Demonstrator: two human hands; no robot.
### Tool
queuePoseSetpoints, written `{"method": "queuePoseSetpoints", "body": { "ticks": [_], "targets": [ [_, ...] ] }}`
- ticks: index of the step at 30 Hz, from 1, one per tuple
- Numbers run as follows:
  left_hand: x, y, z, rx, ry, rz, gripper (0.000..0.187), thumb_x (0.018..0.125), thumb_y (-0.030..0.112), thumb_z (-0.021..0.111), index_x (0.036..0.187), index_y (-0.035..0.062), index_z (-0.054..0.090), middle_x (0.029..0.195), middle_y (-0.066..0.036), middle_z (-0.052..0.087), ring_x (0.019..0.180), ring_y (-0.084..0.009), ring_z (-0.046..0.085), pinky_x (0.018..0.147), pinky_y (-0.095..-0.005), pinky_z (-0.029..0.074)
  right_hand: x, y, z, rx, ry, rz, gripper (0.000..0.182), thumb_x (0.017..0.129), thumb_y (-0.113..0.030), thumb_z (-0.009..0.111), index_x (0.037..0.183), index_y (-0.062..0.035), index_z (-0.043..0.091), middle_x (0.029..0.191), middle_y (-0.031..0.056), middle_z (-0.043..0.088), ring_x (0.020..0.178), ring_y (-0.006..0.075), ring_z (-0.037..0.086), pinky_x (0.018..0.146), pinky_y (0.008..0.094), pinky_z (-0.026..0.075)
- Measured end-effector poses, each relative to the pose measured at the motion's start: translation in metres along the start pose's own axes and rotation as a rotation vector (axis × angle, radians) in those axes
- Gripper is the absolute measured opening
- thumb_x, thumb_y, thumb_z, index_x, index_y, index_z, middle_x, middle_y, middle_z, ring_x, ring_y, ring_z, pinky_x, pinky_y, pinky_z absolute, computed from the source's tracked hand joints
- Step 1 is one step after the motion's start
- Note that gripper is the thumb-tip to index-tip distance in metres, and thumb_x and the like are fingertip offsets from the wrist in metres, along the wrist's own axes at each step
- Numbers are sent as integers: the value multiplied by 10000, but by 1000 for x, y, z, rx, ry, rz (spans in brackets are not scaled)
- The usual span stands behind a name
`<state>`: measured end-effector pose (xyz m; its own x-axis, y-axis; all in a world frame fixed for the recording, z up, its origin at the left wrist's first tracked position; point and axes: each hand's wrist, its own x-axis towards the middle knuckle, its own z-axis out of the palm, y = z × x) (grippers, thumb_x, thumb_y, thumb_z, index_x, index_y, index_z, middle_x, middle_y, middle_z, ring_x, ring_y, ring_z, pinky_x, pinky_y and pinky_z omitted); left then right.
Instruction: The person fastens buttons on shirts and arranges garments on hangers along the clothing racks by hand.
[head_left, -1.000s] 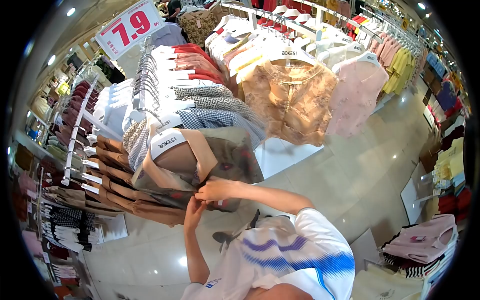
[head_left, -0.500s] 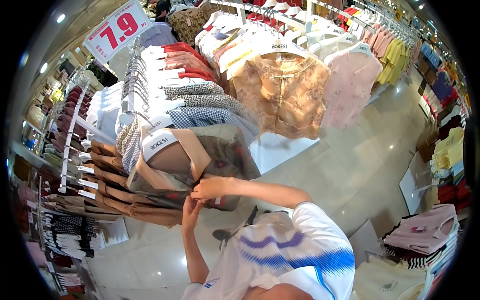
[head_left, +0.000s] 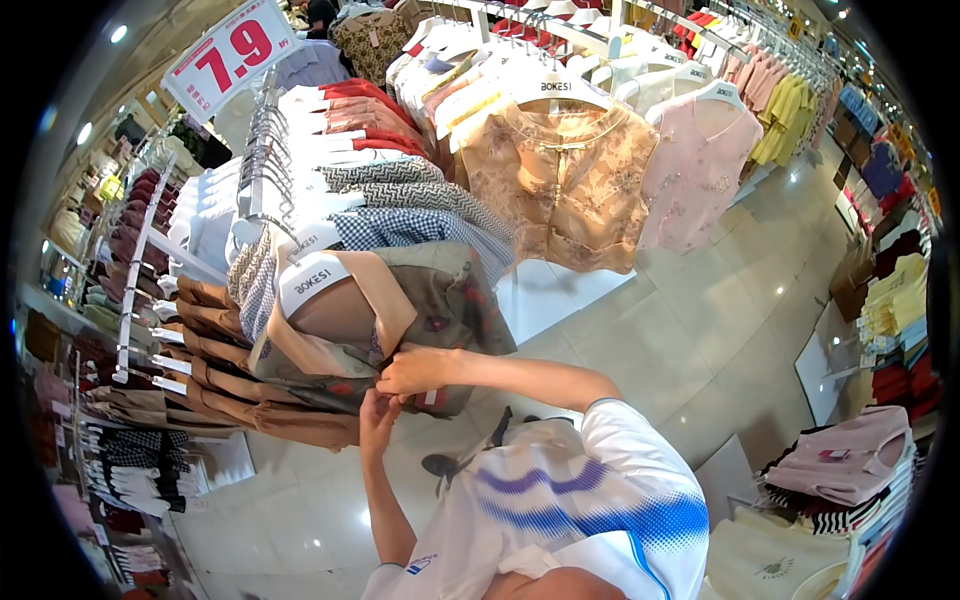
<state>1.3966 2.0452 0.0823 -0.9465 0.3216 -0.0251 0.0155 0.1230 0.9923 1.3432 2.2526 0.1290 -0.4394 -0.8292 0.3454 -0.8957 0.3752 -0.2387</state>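
An olive-brown patterned blouse point(head_left: 455, 300) with a tan collar hangs on a white hanger point(head_left: 312, 282) at the front of a clothes rack. My right hand point(head_left: 415, 370) pinches the blouse's front edge at its lower middle. Just beneath it, my left hand point(head_left: 376, 416) reaches up and holds the same fabric edge from below. Both hands meet at one spot on the garment, where a small white tag point(head_left: 430, 397) shows.
Brown tops point(head_left: 215, 350) hang to the left, checked and white shirts point(head_left: 400, 225) behind. A beige lace blouse point(head_left: 560, 180) and pink blouse point(head_left: 700, 170) hang to the right. A red 7.9 price sign point(head_left: 235, 55) stands above. Folded clothes point(head_left: 850, 470) lie stacked at right; glossy tiled floor point(head_left: 680, 340).
The view has shifted slightly; my hands stay together on the blouse's front edge with little movement.
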Motion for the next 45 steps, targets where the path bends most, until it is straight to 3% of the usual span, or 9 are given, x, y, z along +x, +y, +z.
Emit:
{"method": "queuePoseSetpoints", "body": {
  "ticks": [8, 11, 14, 26, 30, 36, 38, 40, 45],
  "targets": [
    [3, -12, -4, -14, -9, 60, 165, 910, 19, 604, 1029, 28, 490, 830, 12, 547, 696, -51, 486, 615, -192, 396, 3, -2, -1, -7, -3, 43, 272, 760, -269, 734, 843, -38, 615, 738, 95, 674, 736, 283, 697, 613, 399, 528],
    [5, -14, -3, -23, -19, 115, 146, 916, 3, 583, 1022, 30, 486, 815, 12, 545, 690, -52, 486, 610, -192, 393, 5, 0, 0, -11, -75, 39, 182, 819, -199, 642, 861, -34, 578, 735, 109, 627, 706, 289, 665, 614, 391, 512],
    [5, -9, -1, 4, 1, 99, 147, 980, 126, 589, 964, 31, 479, 785, 7, 522, 655, -56, 451, 591, -214, 383, 5, 1, 0, -38, -67, 39, 200, 815, -219, 651, 864, -38, 581, 737, 108, 628, 706, 284, 665, 611, 391, 509],
    [11, -8, -10, 12, -2, 62, 95, 942, 75, 613, 979, 32, 536, 766, 20, 555, 596, -36, 469, 514, -190, 363, 6, 1, -6, -12, -22, 37, 198, 803, -256, 667, 820, -74, 590, 717, 63, 640, 699, 264, 662, 619, 386, 477],
    [13, -7, -8, 67, 5, 79, 131, 978, 83, 574, 907, 29, 477, 778, 2, 523, 645, -46, 444, 578, -208, 381, 8, 4, 2, -116, -18, 43, 182, 801, -233, 662, 811, -64, 593, 698, 58, 642, 692, 253, 671, 594, 370, 475],
    [18, -5, 0, 245, 53, 244, 78, 941, 26, 560, 954, 13, 485, 777, 1, 510, 707, -95, 456, 635, -247, 402, 12, 0, -6, -131, -72, 82, 126, 817, -171, 628, 802, -52, 590, 690, 74, 651, 676, 249, 678, 563, 371, 476],
    [20, -11, -4, 312, 47, 231, 48, 925, 7, 543, 953, -14, 511, 831, -111, 597, 757, -224, 561, 696, -327, 457, 11, 0, -9, -136, -79, 82, 118, 820, -164, 621, 802, -52, 590, 694, 79, 653, 672, 249, 678, 556, 373, 474],
    [20, -6, -1, 363, 65, 251, 39, 919, 2, 547, 943, -10, 518, 829, -119, 596, 751, -233, 562, 692, -328, 455, 10, 0, -7, -78, -51, 140, 174, 794, -219, 681, 778, -51, 642, 690, 89, 680, 713, 267, 690, 622, 395, 474],
    [23, -12, -1, 521, 120, 280, 29, 903, -18, 557, 913, -2, 535, 821, -126, 595, 731, -250, 561, 672, -334, 454, 12, 1, -26, -63, -178, 129, 135, 857, -194, 624, 836, -61, 619, 741, 87, 666, 692, 267, 661, 614, 393, 456]
  ]
}}
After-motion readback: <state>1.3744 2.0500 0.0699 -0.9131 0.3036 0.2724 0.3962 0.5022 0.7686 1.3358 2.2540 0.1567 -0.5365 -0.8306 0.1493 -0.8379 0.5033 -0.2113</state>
